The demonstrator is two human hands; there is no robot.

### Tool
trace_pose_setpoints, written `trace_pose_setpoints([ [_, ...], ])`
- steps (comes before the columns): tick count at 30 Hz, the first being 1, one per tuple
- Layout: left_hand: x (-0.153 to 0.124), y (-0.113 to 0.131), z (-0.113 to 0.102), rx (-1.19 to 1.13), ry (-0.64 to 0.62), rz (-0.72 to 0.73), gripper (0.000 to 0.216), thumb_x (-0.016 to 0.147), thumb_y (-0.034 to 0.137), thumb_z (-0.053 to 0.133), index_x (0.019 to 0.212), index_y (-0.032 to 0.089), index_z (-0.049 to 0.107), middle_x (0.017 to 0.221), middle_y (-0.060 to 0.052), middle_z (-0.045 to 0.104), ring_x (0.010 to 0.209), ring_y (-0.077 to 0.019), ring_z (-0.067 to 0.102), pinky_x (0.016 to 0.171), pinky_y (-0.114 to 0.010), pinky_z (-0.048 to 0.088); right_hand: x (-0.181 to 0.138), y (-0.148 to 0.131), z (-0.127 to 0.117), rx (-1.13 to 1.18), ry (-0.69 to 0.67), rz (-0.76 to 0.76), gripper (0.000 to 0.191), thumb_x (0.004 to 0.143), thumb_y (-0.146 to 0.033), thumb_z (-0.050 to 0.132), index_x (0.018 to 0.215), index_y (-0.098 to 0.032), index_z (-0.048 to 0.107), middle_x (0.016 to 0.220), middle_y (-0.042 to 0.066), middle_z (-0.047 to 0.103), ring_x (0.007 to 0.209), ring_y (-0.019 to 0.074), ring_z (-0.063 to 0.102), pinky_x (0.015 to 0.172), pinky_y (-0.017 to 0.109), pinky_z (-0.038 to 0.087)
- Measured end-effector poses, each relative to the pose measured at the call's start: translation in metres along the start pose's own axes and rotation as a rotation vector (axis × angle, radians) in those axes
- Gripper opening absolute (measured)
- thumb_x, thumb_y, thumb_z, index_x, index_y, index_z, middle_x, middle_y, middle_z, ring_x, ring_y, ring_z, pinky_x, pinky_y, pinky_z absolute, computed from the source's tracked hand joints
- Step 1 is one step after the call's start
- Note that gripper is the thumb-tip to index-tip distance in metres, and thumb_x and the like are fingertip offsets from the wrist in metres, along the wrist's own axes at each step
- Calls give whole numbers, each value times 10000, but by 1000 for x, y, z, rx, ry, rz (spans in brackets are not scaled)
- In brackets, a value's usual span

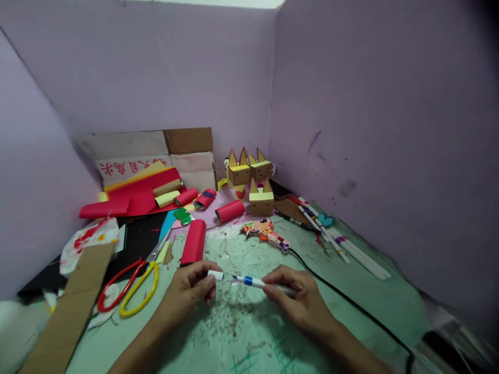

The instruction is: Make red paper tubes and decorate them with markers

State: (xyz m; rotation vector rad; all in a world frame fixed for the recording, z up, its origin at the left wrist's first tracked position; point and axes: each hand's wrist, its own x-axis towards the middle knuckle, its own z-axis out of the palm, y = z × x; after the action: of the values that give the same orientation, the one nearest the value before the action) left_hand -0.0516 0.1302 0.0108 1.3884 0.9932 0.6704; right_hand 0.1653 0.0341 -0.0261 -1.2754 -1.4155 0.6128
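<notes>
My right hand [294,296] grips a white marker [257,282] with a blue band, its blue tip bare and pointing left. Between thumb and fingers, my left hand [193,291] pinches the marker's white cap [215,275]. A small gap separates the cap from the tip. Just beyond my left hand lies a red paper-covered tube [194,241]. Past the marker, a flower-patterned glue gun [268,234] rests on the green tabletop [249,353]. Red-and-yellow-handled scissors [136,285] lie spread on the left.
Cardboard animal-head figures [261,200] stand at the back near the corner. Several red tubes [230,211] lie before them. A cardboard strip [74,306] runs along the left. White sticks [351,249] lie at right, and a black cord [351,298] crosses the table.
</notes>
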Motion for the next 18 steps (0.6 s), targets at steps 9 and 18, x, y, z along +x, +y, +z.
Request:
trace_pose_setpoints([
  [9,-3,-3,5,-15,-79,16,342,666,416,789,834,132,704,494,21,546,452,-112,502,482,-240,390,-2,2,2,-85,-42,-72,195,840,-306,638,774,-144,724,525,-5,591,436,99,459,434,227,306],
  [18,-4,-3,12,44,-40,60,285,590,346,802,748,139,686,511,34,521,444,-76,408,437,-213,285,4,-4,11,375,16,236,326,787,-497,719,826,-187,627,614,-7,625,507,120,536,488,228,385],
])
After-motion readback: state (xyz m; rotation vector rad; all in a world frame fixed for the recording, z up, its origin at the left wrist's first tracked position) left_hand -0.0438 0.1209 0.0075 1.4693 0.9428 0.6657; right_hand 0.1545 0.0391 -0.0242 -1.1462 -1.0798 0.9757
